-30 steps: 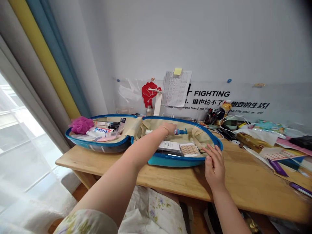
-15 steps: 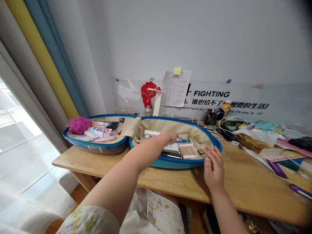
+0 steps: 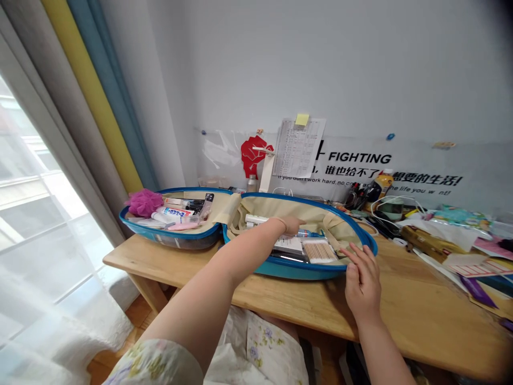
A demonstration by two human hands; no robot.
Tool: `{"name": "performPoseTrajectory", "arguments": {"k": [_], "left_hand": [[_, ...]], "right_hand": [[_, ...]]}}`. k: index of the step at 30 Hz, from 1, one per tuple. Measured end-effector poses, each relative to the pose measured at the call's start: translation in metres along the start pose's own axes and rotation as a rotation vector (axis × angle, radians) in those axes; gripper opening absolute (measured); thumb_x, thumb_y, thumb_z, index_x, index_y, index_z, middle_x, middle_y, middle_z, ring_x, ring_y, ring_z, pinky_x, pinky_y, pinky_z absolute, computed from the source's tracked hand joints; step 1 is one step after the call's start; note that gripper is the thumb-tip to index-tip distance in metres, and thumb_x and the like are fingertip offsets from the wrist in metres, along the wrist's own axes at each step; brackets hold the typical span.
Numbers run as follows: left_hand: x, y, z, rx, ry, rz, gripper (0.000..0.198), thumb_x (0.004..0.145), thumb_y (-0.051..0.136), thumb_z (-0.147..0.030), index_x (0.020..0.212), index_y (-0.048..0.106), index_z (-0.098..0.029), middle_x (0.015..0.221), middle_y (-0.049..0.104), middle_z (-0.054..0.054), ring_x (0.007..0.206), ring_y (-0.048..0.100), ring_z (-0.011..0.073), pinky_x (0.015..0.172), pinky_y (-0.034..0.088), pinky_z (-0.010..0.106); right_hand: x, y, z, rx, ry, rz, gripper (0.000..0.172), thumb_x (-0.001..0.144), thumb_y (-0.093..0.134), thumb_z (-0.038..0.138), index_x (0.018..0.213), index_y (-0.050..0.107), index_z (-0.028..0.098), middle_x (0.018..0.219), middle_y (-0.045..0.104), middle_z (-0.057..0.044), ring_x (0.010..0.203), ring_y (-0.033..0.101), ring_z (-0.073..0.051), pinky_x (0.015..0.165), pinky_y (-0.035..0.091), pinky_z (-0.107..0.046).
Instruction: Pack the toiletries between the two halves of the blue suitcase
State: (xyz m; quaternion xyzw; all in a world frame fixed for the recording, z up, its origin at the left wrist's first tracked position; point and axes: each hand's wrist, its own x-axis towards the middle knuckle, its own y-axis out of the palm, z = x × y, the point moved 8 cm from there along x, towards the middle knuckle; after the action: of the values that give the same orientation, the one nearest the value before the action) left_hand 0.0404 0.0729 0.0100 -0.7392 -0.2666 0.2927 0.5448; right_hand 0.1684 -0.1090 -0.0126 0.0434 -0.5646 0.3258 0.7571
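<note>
An open blue hard-shell case lies on the wooden desk [image 3: 160, 262] in two halves, both lined with beige fabric. My left hand [image 3: 292, 225] reaches into the right half [image 3: 296, 270], resting over a small bottle with a blue top [image 3: 310, 233] and next to a white tube [image 3: 258, 219]. Whether it grips the bottle is hard to tell. A box of cotton swabs [image 3: 318, 251] lies near the front of that half. My right hand [image 3: 363, 283] touches the case's front rim with its fingers apart. The left half [image 3: 172, 241] holds toothpaste tubes [image 3: 172, 215] and a pink bath pouf [image 3: 145, 202].
Cables, papers, pens and a yellow bottle [image 3: 382, 183] crowd the desk's right side. A printed "FIGHTING" wall banner [image 3: 358, 158] stands behind the desk. A sheer white curtain [image 3: 44, 240] hangs at the left, beyond the desk's end.
The blue-topped bottle has moved lower and to the right, with my left hand over it. My right hand has stayed at the rim. The whole view has shifted slightly.
</note>
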Motion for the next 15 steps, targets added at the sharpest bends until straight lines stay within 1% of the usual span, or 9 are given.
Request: {"name": "performPoseTrajectory", "arguments": {"k": [2,4,6,9,11,12,13,14,15], "left_hand": [[-0.008,-0.022,0.011,-0.011,-0.02,-0.094,0.032,0.097,0.058,-0.036,0.126,0.06,-0.022,0.133,0.058,0.01,0.112,0.06,0.0223,0.095,0.053,0.043],[-0.023,-0.049,0.038,-0.012,-0.072,-0.194,0.033,0.098,0.057,-0.037,0.126,0.06,-0.021,0.132,0.058,0.01,0.111,0.061,0.0225,0.095,0.054,0.044],[-0.048,-0.075,0.081,0.007,-0.174,-0.29,0.033,0.098,0.057,-0.038,0.125,0.06,-0.021,0.132,0.058,0.01,0.111,0.061,0.0224,0.094,0.054,0.043],[-0.105,-0.101,0.163,0.069,-0.409,-0.381,0.036,0.096,0.059,-0.039,0.126,0.059,-0.018,0.13,0.059,0.009,0.111,0.061,0.0242,0.093,0.054,0.045],[-0.152,-0.107,0.218,0.12,-0.583,-0.398,0.034,0.097,0.058,-0.038,0.125,0.06,-0.019,0.13,0.059,0.01,0.11,0.061,0.0227,0.093,0.054,0.044],[-0.177,-0.107,0.243,0.147,-0.666,-0.4,0.039,0.095,0.061,-0.039,0.126,0.059,-0.016,0.127,0.06,0.009,0.11,0.062,0.025,0.092,0.055,0.045],[-0.2,-0.104,0.265,0.172,-0.745,-0.389,0.035,0.096,0.059,-0.038,0.126,0.059,-0.019,0.129,0.059,0.01,0.109,0.062,0.0224,0.092,0.054,0.044],[-0.223,-0.101,0.284,0.197,-0.817,-0.379,0.039,0.094,0.062,-0.039,0.125,0.06,-0.016,0.126,0.06,0.007,0.109,0.062,0.0263,0.092,0.055,0.044],[-0.242,-0.097,0.301,0.219,-0.874,-0.358,0.039,0.095,0.061,-0.038,0.127,0.058,-0.017,0.127,0.06,0.01,0.109,0.062,0.0236,0.091,0.055,0.045]], "right_hand": [[0.0,0.0,0.0,-0.002,-0.005,-0.01,0.035,0.098,0.04,0.037,0.11,0.069,0.021,0.125,0.066,-0.013,0.136,0.048,-0.031,0.11,0.038,-0.06],[0.0,0.0,0.0,0.0,-0.015,-0.014,0.035,0.098,0.04,0.035,0.111,0.068,0.02,0.125,0.067,-0.013,0.136,0.048,-0.031,0.111,0.037,-0.06],[0.0,0.0,0.0,0.005,-0.022,-0.017,0.034,0.098,0.041,0.034,0.112,0.069,0.02,0.125,0.067,-0.013,0.136,0.048,-0.03,0.112,0.037,-0.059],[0.0,0.0,-0.001,0.007,-0.012,-0.016,0.034,0.098,0.041,0.036,0.111,0.069,0.02,0.125,0.067,-0.013,0.136,0.048,-0.03,0.113,0.037,-0.058],[0.0,0.0,-0.003,0.001,0.003,-0.013,0.035,0.098,0.041,0.037,0.11,0.069,0.02,0.126,0.066,-0.013,0.137,0.047,-0.03,0.113,0.036,-0.057],[0.0,0.0,-0.003,-0.004,0.01,-0.01,0.036,0.098,0.04,0.038,0.11,0.069,0.02,0.126,0.066,-0.012,0.137,0.047,-0.03,0.114,0.036,-0.057],[-0.001,0.001,-0.004,-0.01,0.015,-0.008,0.036,0.098,0.04,0.038,0.11,0.069,0.021,0.126,0.066,-0.012,0.137,0.047,-0.03,0.114,0.036,-0.057],[-0.001,0.001,-0.005,-0.016,0.017,-0.006,0.036,0.098,0.04,0.038,0.11,0.069,0.021,0.126,0.066,-0.012,0.136,0.048,-0.029,0.114,0.036,-0.057],[-0.001,0.001,-0.005,-0.022,0.016,-0.006,0.036,0.098,0.039,0.038,0.11,0.069,0.021,0.126,0.067,-0.012,0.136,0.048,-0.029,0.113,0.037,-0.057]]}}
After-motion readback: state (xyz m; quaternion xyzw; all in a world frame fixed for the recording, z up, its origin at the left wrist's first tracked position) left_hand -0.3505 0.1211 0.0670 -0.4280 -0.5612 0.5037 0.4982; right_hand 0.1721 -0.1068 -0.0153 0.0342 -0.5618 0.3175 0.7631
